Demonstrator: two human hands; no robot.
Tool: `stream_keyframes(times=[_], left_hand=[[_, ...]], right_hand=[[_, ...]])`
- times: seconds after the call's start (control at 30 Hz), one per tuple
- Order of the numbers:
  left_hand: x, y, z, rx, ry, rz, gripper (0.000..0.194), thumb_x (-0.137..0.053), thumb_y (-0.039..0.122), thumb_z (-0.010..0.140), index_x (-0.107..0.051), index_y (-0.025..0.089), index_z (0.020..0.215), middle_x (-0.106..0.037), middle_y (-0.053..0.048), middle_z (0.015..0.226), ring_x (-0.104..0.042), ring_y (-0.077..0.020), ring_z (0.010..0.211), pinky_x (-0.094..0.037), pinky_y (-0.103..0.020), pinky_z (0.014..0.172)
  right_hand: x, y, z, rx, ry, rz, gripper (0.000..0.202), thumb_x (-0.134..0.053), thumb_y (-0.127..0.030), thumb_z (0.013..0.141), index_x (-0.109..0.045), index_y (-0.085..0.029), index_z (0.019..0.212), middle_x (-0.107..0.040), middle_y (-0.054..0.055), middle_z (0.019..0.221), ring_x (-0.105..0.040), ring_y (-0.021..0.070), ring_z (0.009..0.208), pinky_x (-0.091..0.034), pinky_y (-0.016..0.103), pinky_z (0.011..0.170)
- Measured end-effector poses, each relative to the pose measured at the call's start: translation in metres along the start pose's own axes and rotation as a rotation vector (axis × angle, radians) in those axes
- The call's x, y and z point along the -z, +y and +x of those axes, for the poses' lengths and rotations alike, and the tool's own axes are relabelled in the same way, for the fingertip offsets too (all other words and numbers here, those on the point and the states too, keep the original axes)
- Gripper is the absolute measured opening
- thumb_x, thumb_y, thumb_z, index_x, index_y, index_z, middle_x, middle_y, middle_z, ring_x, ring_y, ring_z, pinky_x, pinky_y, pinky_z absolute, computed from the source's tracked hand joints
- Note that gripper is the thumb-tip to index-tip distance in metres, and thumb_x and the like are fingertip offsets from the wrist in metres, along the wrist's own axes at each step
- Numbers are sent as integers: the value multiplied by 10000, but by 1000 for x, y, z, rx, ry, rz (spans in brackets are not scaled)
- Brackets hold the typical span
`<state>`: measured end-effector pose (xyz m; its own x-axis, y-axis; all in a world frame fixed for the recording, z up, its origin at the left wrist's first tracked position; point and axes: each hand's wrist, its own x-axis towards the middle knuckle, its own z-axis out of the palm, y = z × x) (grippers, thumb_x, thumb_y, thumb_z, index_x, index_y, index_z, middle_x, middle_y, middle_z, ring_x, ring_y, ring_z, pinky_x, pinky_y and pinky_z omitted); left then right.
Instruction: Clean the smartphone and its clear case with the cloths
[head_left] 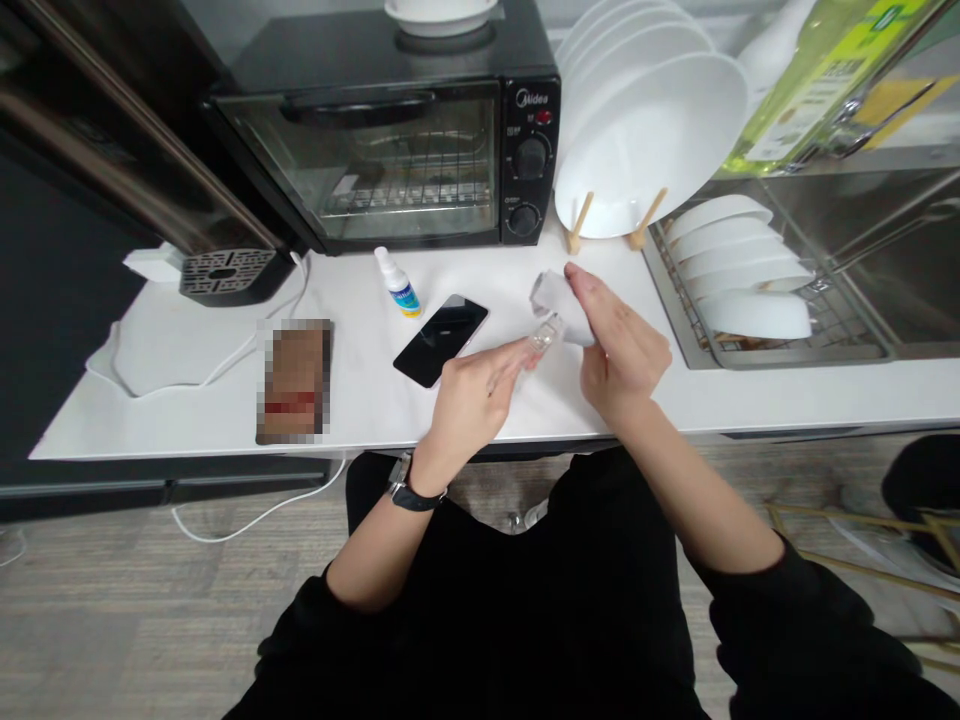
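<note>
Left hand [476, 393] pinched on clear plastic [545, 334], right hand [625, 350] clamped on white cloth [568, 308]. Pulling back carelessly, I could drag the phone [437, 345] over the surface's [735, 397] front edge.

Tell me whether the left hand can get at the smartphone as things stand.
Probably yes: the smartphone lies on the white counter close to the left hand, with nothing lying on it. That hand seems to hold a clear plastic item, though, which may need setting down first.
</note>
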<state>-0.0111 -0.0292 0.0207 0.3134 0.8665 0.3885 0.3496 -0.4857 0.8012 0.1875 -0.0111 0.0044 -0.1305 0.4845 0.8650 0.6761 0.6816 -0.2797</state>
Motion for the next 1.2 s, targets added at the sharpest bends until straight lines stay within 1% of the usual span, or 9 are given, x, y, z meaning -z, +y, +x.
stream_keyframes(times=[0.17,0.33,0.53,0.67,0.8,0.87,0.97,1.1,1.2], left_hand=[[-6,4,3,257,-79,-338,222,-528,418,1155,-612,241,1260,-843,-73,1186,-846,-162,792,-656,-257,640],[-6,-2,16,219,236,-107,288,-543,418,1136,-538,241,908,-733,-10,859,-746,-137,745,-568,-230,631],[-2,4,6,199,67,109,315,-615,370,1071,-547,242,792,-573,48,609,-570,-124,554,-426,-265,566],[-2,1,9,241,223,79,269,-574,324,1091,-538,250,835,-592,52,611,-593,-118,530,-435,-263,557],[-3,-9,10,315,179,-79,72,-566,326,1116,-602,264,1115,-587,97,581,-564,-106,434,-456,-246,521],[-6,-14,6,369,97,-189,154,-528,405,1145,-568,280,1226,-585,109,579,-557,-113,412,-471,-247,512],[-9,-22,1,356,148,-173,358,-434,583,1161,-572,261,1233,-715,30,791,-686,-138,613,-561,-285,652],[-10,-28,0,224,301,-44,573,-354,698,1148,-622,221,1322,-738,-128,1396,-713,-236,1297,-554,-393,1116],[-14,-24,-2,225,201,-86,628,-311,707,1153,-648,216,1351,-745,-131,1421,-669,-253,1406,-516,-417,1204]], right_hand=[[-14,-17,-5,-363,108,227,469,-464,-380,1169,-678,-320,1582,-798,61,1460,-778,330,1339,-662,531,1123],[-24,-52,-23,-582,38,367,335,-560,-383,1153,-812,-267,1342,-882,40,1099,-827,242,936,-707,385,831],[-22,-36,-16,-696,93,495,341,-569,-460,1150,-830,-249,1216,-852,27,977,-798,201,836,-698,329,756],[-21,-51,-28,-623,-53,429,385,-530,-369,1166,-756,-259,1458,-855,73,1313,-828,261,1188,-712,421,990],[-16,-62,-40,-460,-207,302,536,-450,-277,1177,-512,-268,1709,-504,116,1778,-510,291,1641,-500,547,1315],[-13,-60,-36,-384,-302,182,573,-411,-255,1174,-444,-263,1746,-346,106,1854,-319,307,1733,-374,641,1376],[-6,-63,-28,-300,-520,22,594,-420,-313,1168,-432,-153,1740,-340,129,1853,-156,365,1772,-230,761,1390],[9,-81,-22,-139,-737,-55,596,-402,-356,1165,-524,-37,1653,-426,171,1803,-324,372,1735,-188,739,1414],[13,-80,-16,-126,-736,-120,590,-407,-342,1142,-562,-42,1625,-485,184,1765,-351,383,1724,-133,768,1411]])
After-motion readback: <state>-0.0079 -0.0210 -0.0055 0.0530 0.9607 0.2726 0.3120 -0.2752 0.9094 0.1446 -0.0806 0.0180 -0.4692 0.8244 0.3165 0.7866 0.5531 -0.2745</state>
